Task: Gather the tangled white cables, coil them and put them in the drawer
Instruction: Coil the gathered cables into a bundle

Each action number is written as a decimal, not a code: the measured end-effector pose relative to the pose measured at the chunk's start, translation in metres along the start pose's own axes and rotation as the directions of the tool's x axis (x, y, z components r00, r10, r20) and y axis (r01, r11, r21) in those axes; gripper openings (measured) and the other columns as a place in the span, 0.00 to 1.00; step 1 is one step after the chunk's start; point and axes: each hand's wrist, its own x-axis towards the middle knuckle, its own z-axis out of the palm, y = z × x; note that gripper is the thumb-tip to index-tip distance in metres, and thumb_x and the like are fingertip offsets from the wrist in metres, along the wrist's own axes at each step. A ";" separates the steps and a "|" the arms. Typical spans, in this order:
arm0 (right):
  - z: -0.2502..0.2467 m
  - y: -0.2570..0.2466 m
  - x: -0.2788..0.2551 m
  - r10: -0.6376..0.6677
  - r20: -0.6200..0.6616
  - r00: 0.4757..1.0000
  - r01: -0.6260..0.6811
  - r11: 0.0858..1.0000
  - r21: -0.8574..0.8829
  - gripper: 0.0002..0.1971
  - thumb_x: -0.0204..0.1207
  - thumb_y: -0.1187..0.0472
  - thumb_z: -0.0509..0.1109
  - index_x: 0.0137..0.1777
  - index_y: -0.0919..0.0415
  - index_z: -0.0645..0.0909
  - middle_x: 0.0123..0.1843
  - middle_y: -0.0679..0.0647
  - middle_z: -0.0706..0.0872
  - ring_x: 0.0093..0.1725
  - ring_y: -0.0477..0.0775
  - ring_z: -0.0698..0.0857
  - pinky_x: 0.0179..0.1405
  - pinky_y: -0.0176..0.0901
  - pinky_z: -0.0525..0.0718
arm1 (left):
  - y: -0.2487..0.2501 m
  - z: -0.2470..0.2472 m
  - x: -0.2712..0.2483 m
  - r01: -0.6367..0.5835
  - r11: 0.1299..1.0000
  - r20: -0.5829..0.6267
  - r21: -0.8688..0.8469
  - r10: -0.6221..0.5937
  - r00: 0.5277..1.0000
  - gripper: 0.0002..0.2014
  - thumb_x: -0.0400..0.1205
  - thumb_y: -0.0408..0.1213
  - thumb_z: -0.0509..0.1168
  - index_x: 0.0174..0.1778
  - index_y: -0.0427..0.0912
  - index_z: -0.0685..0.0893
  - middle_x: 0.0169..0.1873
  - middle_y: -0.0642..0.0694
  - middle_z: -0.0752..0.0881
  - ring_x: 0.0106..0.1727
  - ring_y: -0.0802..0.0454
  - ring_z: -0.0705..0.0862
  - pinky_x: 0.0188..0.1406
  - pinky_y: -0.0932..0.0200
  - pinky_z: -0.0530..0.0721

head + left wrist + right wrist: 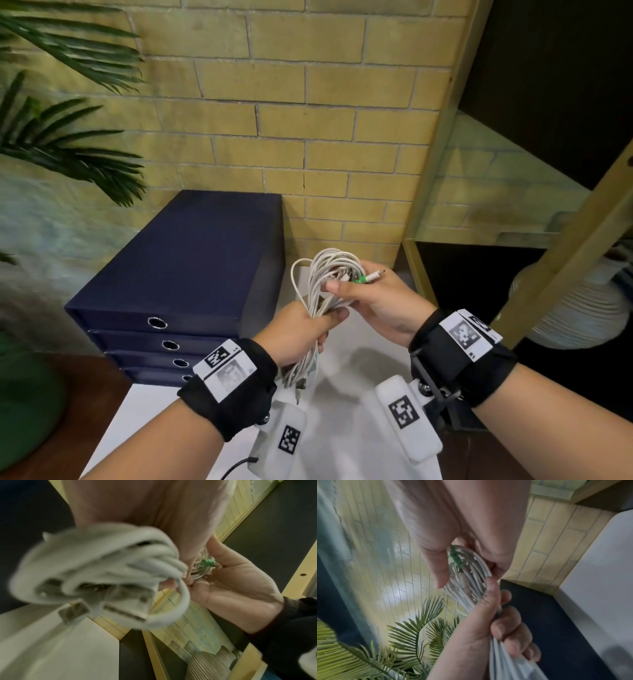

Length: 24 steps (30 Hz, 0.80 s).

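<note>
A bundle of white cables [325,281] is coiled into long loops and held up between both hands above the white desk [346,442]. My left hand [301,330] grips the lower part of the coil, fingers wrapped round it [508,627]; loose ends and USB plugs [120,609] hang below it. My right hand [373,298] pinches the upper loops beside a green-collared plug [363,279] that pokes out to the right. The navy drawer unit [185,274] stands at the left against the wall, and all its drawers look pushed in.
A potted palm [51,137] in a green pot fills the left side. A yellow brick wall [308,120] stands behind. Dark shelving with yellow frames [513,171] rises on the right, with a ribbed pale vase [575,308] inside it.
</note>
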 end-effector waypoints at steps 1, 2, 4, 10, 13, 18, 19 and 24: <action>0.001 -0.001 0.001 0.003 0.002 1.000 -0.003 1.000 0.001 0.17 0.73 0.74 0.69 0.62 0.73 0.78 0.51 0.64 0.84 0.51 0.56 0.85 0.50 0.41 0.86 | 0.000 0.000 -0.001 -0.002 1.000 0.000 -0.013 0.002 1.000 0.04 0.82 0.41 0.67 0.42 0.48 0.82 0.18 0.52 0.74 0.22 0.54 0.74 0.30 0.57 0.77; 0.003 -0.003 0.002 0.012 0.012 1.000 -0.012 1.000 -0.014 0.16 0.74 0.74 0.68 0.62 0.73 0.78 0.50 0.64 0.84 0.50 0.56 0.85 0.50 0.41 0.87 | -0.001 0.000 -0.002 -0.006 1.000 0.002 -0.029 0.006 1.000 0.04 0.82 0.39 0.66 0.42 0.49 0.81 0.18 0.52 0.74 0.22 0.55 0.73 0.28 0.58 0.77; 0.002 -0.006 0.003 0.034 0.020 0.999 -0.033 0.997 -0.077 0.14 0.74 0.73 0.68 0.60 0.74 0.80 0.51 0.65 0.85 0.51 0.57 0.85 0.53 0.44 0.85 | -0.001 -0.001 -0.003 0.004 0.998 -0.001 -0.062 -0.005 1.000 0.05 0.82 0.37 0.66 0.41 0.46 0.79 0.18 0.52 0.72 0.20 0.58 0.72 0.24 0.62 0.76; -0.003 -0.014 0.006 0.124 0.044 0.991 -0.111 0.968 -0.227 0.15 0.74 0.64 0.71 0.58 0.71 0.83 0.52 0.61 0.88 0.54 0.53 0.85 0.63 0.47 0.79 | -0.008 -0.006 -0.002 0.049 0.997 -0.010 -0.052 -0.050 0.999 0.12 0.81 0.41 0.67 0.40 0.35 0.80 0.16 0.52 0.74 0.21 0.54 0.73 0.27 0.59 0.76; -0.007 -0.015 0.007 0.152 0.119 0.981 -0.119 0.962 -0.247 0.15 0.74 0.63 0.72 0.57 0.72 0.83 0.53 0.62 0.87 0.55 0.54 0.85 0.64 0.47 0.78 | -0.006 -0.009 -0.005 0.064 0.998 0.043 -0.008 -0.064 0.997 0.13 0.81 0.43 0.68 0.32 0.43 0.77 0.17 0.52 0.74 0.21 0.55 0.74 0.29 0.60 0.77; -0.012 -0.016 0.008 0.156 0.161 0.975 -0.103 0.950 -0.296 0.19 0.71 0.64 0.72 0.61 0.72 0.80 0.53 0.61 0.86 0.54 0.53 0.84 0.60 0.44 0.79 | -0.002 -0.013 -0.012 0.078 0.996 0.129 0.048 -0.084 0.988 0.17 0.82 0.44 0.67 0.29 0.44 0.74 0.17 0.53 0.75 0.20 0.56 0.74 0.28 0.64 0.76; -0.013 -0.016 0.009 0.159 0.162 0.974 -0.106 0.950 -0.292 0.21 0.70 0.63 0.72 0.61 0.71 0.79 0.53 0.60 0.86 0.53 0.53 0.84 0.57 0.43 0.80 | -0.001 -0.013 -0.013 0.076 0.996 0.139 0.047 -0.082 0.987 0.18 0.82 0.43 0.67 0.27 0.44 0.73 0.17 0.53 0.75 0.19 0.56 0.74 0.27 0.65 0.76; -0.022 -0.016 0.008 0.218 0.177 0.960 -0.156 0.938 -0.310 0.38 0.68 0.30 0.65 0.61 0.65 0.83 0.60 0.64 0.86 0.56 0.58 0.82 0.59 0.48 0.76 | -0.001 -0.018 -0.018 0.084 0.996 0.183 -0.007 -0.081 0.980 0.23 0.82 0.45 0.66 0.22 0.42 0.71 0.15 0.52 0.74 0.18 0.56 0.73 0.25 0.65 0.74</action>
